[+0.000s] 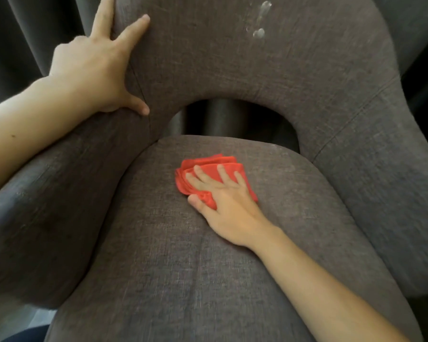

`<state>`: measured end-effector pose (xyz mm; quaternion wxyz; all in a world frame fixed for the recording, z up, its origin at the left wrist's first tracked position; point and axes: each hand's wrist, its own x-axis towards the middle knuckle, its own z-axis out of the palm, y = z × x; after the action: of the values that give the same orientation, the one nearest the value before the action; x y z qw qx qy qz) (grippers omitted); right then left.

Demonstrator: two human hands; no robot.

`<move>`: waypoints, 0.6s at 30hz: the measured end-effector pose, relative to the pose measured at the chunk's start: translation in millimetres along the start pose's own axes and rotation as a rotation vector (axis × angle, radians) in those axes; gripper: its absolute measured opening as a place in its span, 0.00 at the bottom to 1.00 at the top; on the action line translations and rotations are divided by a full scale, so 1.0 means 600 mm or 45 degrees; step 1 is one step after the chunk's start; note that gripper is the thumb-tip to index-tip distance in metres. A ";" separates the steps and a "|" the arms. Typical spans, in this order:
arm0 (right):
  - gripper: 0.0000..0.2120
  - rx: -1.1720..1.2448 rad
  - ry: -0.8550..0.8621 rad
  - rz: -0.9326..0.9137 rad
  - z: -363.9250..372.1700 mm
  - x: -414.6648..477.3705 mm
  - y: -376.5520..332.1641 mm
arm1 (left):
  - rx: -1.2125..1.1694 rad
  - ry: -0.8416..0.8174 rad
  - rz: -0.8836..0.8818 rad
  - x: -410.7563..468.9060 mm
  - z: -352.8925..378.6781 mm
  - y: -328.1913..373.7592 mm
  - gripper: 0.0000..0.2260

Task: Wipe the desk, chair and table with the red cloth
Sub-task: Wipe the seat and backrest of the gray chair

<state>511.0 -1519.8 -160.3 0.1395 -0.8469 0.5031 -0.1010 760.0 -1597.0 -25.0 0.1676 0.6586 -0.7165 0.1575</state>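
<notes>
A grey fabric chair (pixel 173 262) fills the view, with a rounded seat cushion, a curved backrest and armrests on both sides. A folded red cloth (pixel 223 166) lies on the seat near its back edge. My right hand (pixel 223 201) presses flat on the cloth, fingers spread over it and thumb tucked under its near edge. My left hand (pixel 94 62) rests on the chair's upper left edge where the backrest meets the armrest, fingers spread, gripping the fabric rim. The left forearm lies along the left armrest.
Whitish stains (pixel 260 21) mark the backrest at the upper right. Dark grey curtains (pixel 22 33) hang behind the chair on the left and show through the gap (pixel 232 119) between seat and backrest. A strip of floor shows at the lower left.
</notes>
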 end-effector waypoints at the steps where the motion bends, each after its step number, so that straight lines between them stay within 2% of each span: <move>1: 0.27 0.026 -0.043 -0.045 0.002 -0.004 -0.015 | 0.005 -0.001 0.004 0.001 -0.002 0.001 0.62; 4: 0.25 0.153 -0.127 -0.159 0.008 -0.021 -0.053 | 0.026 -0.030 0.007 -0.003 0.000 0.004 0.62; 9: 0.22 0.428 -0.235 -0.221 0.001 -0.051 -0.098 | 0.017 -0.024 0.027 -0.004 -0.001 0.002 0.61; 11: 0.21 0.876 -0.314 -0.178 -0.016 -0.056 -0.105 | 0.014 -0.030 0.033 -0.004 -0.001 0.002 0.61; 14: 0.23 1.925 -0.325 0.053 -0.052 -0.046 -0.094 | -0.001 -0.031 0.027 -0.002 -0.001 0.001 0.62; 15: 0.25 2.104 -0.266 0.131 -0.063 -0.039 -0.083 | -0.015 -0.030 0.024 -0.001 0.000 0.000 0.63; 18: 0.26 2.253 0.099 0.180 -0.113 -0.012 -0.037 | -0.055 -0.016 0.032 -0.001 0.003 -0.002 0.66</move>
<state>504.6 -1512.4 -89.5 0.7317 -0.3919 0.2962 -0.4725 761.0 -1597.5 -27.1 0.1752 0.6466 -0.7291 0.1400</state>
